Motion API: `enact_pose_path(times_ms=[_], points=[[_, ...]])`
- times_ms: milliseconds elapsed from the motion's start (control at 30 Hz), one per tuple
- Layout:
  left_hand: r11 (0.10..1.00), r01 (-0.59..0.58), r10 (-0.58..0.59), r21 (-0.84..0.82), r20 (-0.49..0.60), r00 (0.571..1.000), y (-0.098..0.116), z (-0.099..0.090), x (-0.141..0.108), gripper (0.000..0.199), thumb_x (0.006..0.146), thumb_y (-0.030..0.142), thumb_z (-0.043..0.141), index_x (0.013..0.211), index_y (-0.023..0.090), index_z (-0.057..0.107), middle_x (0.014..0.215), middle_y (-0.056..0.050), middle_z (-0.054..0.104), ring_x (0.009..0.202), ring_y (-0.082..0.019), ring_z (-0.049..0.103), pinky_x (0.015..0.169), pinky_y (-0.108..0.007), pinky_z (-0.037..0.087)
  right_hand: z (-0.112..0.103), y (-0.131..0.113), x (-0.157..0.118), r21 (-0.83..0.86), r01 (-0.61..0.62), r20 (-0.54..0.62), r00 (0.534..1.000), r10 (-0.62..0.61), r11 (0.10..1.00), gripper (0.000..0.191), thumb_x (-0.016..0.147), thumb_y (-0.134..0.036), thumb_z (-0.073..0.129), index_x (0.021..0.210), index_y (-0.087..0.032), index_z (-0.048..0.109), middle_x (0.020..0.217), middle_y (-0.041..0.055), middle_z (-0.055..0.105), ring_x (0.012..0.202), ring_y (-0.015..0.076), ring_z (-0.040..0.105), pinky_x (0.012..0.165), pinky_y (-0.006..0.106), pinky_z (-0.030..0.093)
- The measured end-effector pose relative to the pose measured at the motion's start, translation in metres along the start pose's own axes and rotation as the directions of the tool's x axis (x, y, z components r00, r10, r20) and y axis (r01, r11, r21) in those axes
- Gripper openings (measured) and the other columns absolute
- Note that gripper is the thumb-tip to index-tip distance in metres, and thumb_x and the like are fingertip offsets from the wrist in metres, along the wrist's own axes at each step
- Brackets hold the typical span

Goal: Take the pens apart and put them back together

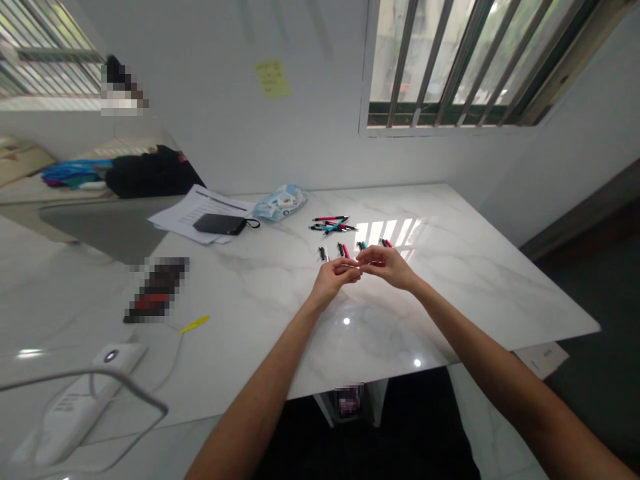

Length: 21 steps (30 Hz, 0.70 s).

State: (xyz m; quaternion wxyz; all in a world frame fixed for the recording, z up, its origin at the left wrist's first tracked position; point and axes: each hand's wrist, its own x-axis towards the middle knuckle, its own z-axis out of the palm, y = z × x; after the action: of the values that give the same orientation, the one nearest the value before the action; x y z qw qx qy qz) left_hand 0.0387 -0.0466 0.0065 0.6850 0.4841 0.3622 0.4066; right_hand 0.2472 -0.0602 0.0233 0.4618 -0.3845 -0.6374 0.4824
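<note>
My left hand (pixel 334 278) and my right hand (pixel 389 265) meet fingertip to fingertip just above the table. The fingers of both are closed in a pinch; whatever lies between them, if anything, is too small or hidden to name. Just beyond the hands lie small groups of pens in a row: a black and white group (pixel 323 253), a black and red group (pixel 343 250), a group with a blue pen (pixel 361 246) partly behind my right fingers, and a red and black group (pixel 387 243). Farther back is a loose pile of pens (pixel 334 226) in red, black and blue.
On the marble-patterned table (pixel 240 293) a blue-white soft packet (pixel 281 203) lies behind the pens. Left of it, a black pouch (pixel 220 224) rests on papers (pixel 175 217). A white power strip (pixel 85 400) with a cable and a yellow strip (pixel 195 325) are at the near left.
</note>
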Motion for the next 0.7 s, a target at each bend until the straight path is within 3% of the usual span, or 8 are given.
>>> enact_pose_path(times_ms=[133, 267, 333, 500, 700], points=[[1.0, 0.015, -0.015, 0.011, -0.017, 1.0, 0.0, -0.001, -0.001, 0.065, 0.062, 0.051, 0.105, 0.11, 0.015, 0.079, 0.089, -0.009, 0.084, 0.078, -0.018, 0.076, 0.079, -0.031, 0.059, -0.013, 0.002, 0.002, -0.149, 0.056, -0.002, 0.998, -0.057, 0.987, 0.029, 0.09, -0.049, 0.085, 0.101, -0.023, 0.082, 0.094, 0.0057, 0.083, 0.088, 0.0226, 0.079, 0.081, 0.037, 0.065], [0.998, 0.001, 0.003, 0.068, -0.055, 0.998, 0.008, -0.006, -0.001, 0.059, 0.073, 0.054, 0.096, 0.116, 0.017, 0.079, 0.098, -0.009, 0.082, 0.067, -0.012, 0.069, 0.063, -0.025, 0.048, -0.053, 0.017, 0.01, -0.436, 0.054, -0.226, 0.96, -0.167, 0.898, 0.016, 0.095, -0.037, 0.076, 0.1, -0.024, 0.082, 0.096, 0.0058, 0.084, 0.088, 0.0233, 0.079, 0.088, 0.041, 0.064], [0.997, -0.03, 0.036, 0.073, -0.082, 0.996, 0.012, -0.009, -0.001, 0.054, 0.074, 0.053, 0.094, 0.111, 0.016, 0.079, 0.094, -0.008, 0.08, 0.065, -0.011, 0.065, 0.06, -0.024, 0.043, -0.072, 0.028, 0.014, -0.581, -0.011, -0.258, 0.951, -0.172, 0.813, 0.01, 0.095, -0.026, 0.072, 0.098, -0.024, 0.082, 0.093, 0.0062, 0.084, 0.086, 0.0238, 0.078, 0.087, 0.042, 0.063], [0.995, -0.06, 0.071, 0.084, -0.132, 0.989, 0.018, -0.012, -0.001, 0.044, 0.073, 0.048, 0.091, 0.103, 0.017, 0.08, 0.087, -0.005, 0.078, 0.068, -0.011, 0.061, 0.065, -0.024, 0.043, -0.083, 0.053, 0.019, -0.804, -0.026, -0.12, 0.986, -0.118, 0.594, 0.019, 0.095, -0.01, 0.069, 0.1, -0.022, 0.083, 0.096, 0.0081, 0.084, 0.093, 0.0259, 0.075, 0.086, 0.038, 0.057], [0.994, -0.081, 0.091, 0.068, -0.16, 0.983, 0.018, -0.014, 0.001, 0.04, 0.072, 0.045, 0.089, 0.1, 0.017, 0.08, 0.085, -0.004, 0.077, 0.067, -0.011, 0.058, 0.067, -0.026, 0.042, -0.083, 0.064, 0.018, -0.854, -0.03, -0.073, 0.995, -0.063, 0.519, 0.023, 0.096, -0.007, 0.066, 0.103, -0.02, 0.083, 0.097, 0.0086, 0.083, 0.097, 0.0255, 0.072, 0.089, 0.035, 0.053]])
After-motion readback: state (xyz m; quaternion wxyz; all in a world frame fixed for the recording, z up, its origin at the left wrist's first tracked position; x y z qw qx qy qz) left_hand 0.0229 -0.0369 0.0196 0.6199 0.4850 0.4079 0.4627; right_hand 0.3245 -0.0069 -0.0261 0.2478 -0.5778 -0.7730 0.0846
